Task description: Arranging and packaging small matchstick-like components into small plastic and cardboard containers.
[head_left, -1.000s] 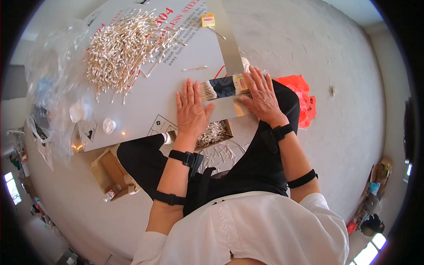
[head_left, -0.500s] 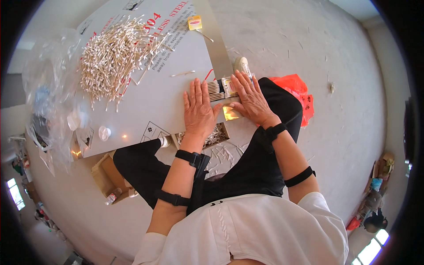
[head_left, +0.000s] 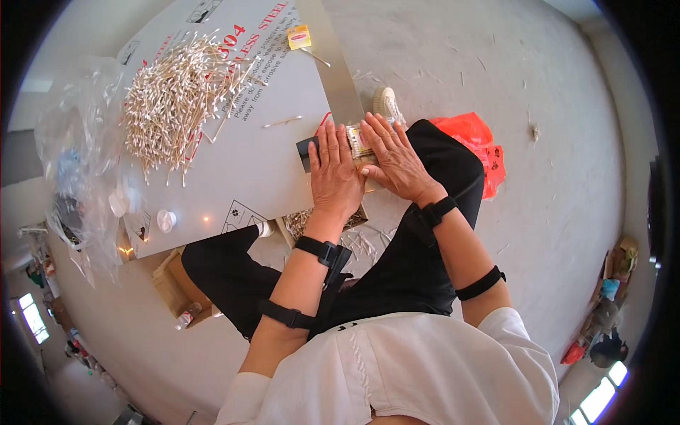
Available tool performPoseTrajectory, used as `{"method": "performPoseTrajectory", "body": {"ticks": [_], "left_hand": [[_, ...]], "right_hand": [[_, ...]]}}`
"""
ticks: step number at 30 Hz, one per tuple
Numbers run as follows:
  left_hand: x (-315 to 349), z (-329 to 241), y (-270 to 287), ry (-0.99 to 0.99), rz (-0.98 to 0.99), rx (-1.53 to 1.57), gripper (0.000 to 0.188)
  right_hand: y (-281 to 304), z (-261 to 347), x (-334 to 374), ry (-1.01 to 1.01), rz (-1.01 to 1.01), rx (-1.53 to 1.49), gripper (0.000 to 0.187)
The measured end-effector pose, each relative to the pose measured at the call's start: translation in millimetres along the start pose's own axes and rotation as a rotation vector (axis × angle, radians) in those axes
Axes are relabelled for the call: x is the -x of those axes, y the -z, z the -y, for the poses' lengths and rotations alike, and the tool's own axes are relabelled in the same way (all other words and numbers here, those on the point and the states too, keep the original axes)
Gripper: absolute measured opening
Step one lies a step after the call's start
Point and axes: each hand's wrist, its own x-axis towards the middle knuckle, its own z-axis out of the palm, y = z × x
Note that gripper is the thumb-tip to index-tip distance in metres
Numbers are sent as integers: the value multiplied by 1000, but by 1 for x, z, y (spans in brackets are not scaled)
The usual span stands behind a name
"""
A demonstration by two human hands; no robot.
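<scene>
My left hand [head_left: 336, 176] lies flat at the near right corner of the metal-topped table, its fingers stretched out and close together. Beside it my right hand [head_left: 398, 161] is also laid flat, fingers extended. Between the two sets of fingers shows a short row of white-tipped cotton swabs [head_left: 358, 140], partly hidden by the hands. A black flat piece [head_left: 306, 152] sticks out to the left of my left fingers. A loose cotton swab [head_left: 283, 122] rests on the tabletop beyond that hand.
A large heap of cotton swabs [head_left: 173, 106] covers the table's left side, next to a clear plastic bag [head_left: 78, 142]. A small yellow box [head_left: 299, 37] stands at the far edge. Below the table is an open box of swabs [head_left: 296, 225]. A red bag [head_left: 471, 138] lies right.
My left hand has slid right, close to my right hand, covering the row of swabs that lay between them. The black piece now shows on its left. My right hand has shifted slightly left.
</scene>
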Motion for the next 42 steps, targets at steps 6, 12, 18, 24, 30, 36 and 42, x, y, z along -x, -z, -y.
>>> {"method": "performPoseTrajectory", "body": {"ticks": [6, 12, 18, 24, 30, 36, 42], "left_hand": [[-1, 14, -1, 45, -179, 422, 69], [-22, 9, 1, 168, -403, 1133, 58], [-31, 3, -13, 130, -412, 1322, 64], [-31, -6, -19, 142, -437, 1319, 62], [-23, 12, -15, 198, -495, 1141, 49], [-3, 80, 6, 283, -633, 816, 35], [1, 192, 38, 355, -735, 201, 33]], "right_hand": [[-17, -16, -4, -389, -498, -549, 67], [-29, -20, -21, -710, -650, -1940, 35], [-36, -10, -29, -711, -615, -1735, 27], [-44, -8, -30, -683, -604, -1664, 26], [-43, -12, -24, -679, -652, -1604, 28], [1, -5, -18, -419, -936, -107, 29], [-9, 57, -44, -212, -381, -626, 19]]}}
